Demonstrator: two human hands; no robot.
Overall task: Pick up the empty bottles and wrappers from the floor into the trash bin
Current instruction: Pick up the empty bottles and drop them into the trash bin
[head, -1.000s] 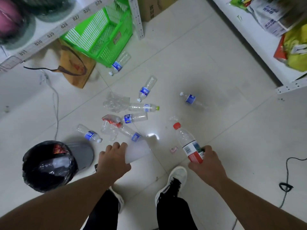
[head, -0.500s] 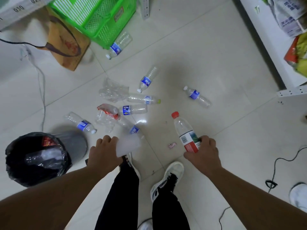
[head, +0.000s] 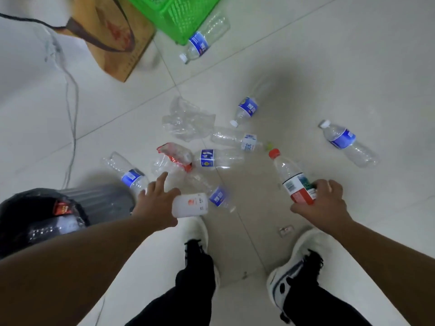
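Note:
My left hand (head: 158, 204) grips a small white bottle (head: 190, 205), with the index finger stretched toward the litter. My right hand (head: 320, 205) holds a clear bottle with a red cap and red label (head: 291, 176), tilted up and left. The trash bin (head: 42, 216) with a black liner stands at the lower left and has rubbish inside. Several clear bottles with blue labels lie on the tiled floor, among them one by the bin (head: 128, 173), one in the middle (head: 217, 158) and one at the right (head: 346, 142). A crumpled clear wrapper (head: 187, 121) and a red-edged wrapper (head: 173, 156) lie among them.
A green plastic basket (head: 174, 12) and a brown paper bag (head: 113, 36) stand at the top, with a bottle (head: 203, 40) against the basket. A grey cable (head: 70, 109) runs down the floor on the left. My two white shoes (head: 296, 262) are below, a small scrap (head: 286, 230) between them.
The view has moved closer to the litter pile. My left hand has opened its index finger and reached toward the wrappers, still holding the white bottle. The right hand keeps the red-capped bottle.

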